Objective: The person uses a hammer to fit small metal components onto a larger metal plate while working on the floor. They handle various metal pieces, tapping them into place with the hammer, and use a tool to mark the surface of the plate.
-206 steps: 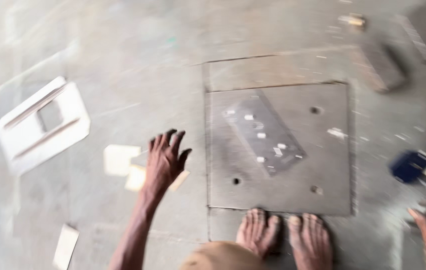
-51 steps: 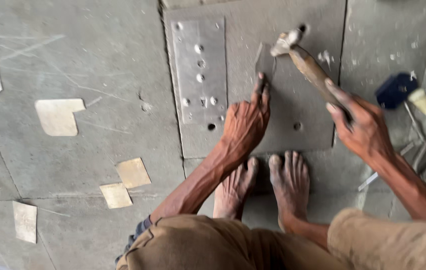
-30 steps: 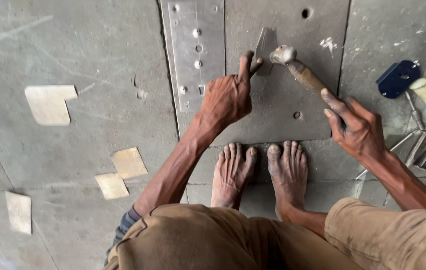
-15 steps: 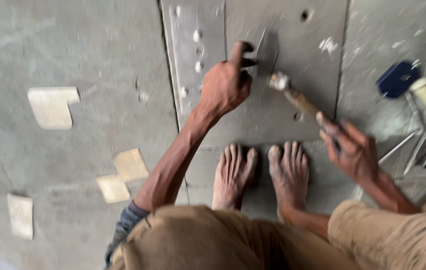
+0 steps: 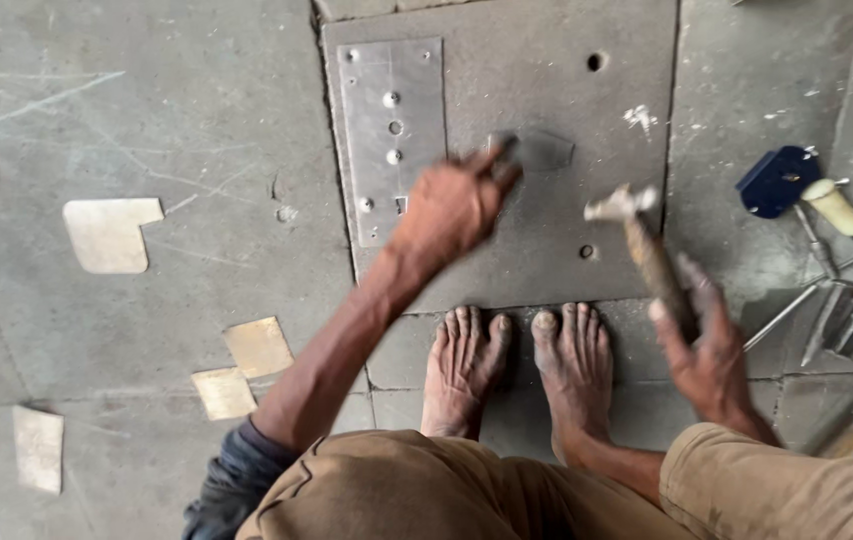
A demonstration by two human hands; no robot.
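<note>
- The person squatted barefoot at the near edge of a thick steel slab [image 5: 547,90] set in the floor, both feet [image 5: 517,360] just below it.
- The left hand [image 5: 452,205] reached over the slab, fingers closed around a small dark metal piece [image 5: 542,150] and pinning it flat against the slab.
- The right hand [image 5: 707,345] was wrapped shut around the wooden handle of a hammer [image 5: 637,235], whose head hung raised above the slab, near the small piece but apart from it.
- A long drilled plate [image 5: 392,120] lay on the slab just left of the left hand, untouched.
- The step in hand looked like hammering the small piece flat, caught between blows.
- The next blow would call for a square landing on the piece, clear of the holding fingers, with the piece kept from sliding.
- Loose tools [image 5: 827,300] and a blue object [image 5: 777,180] lay to the right; brass-coloured offcuts [image 5: 247,365] lay on the floor to the left.
</note>
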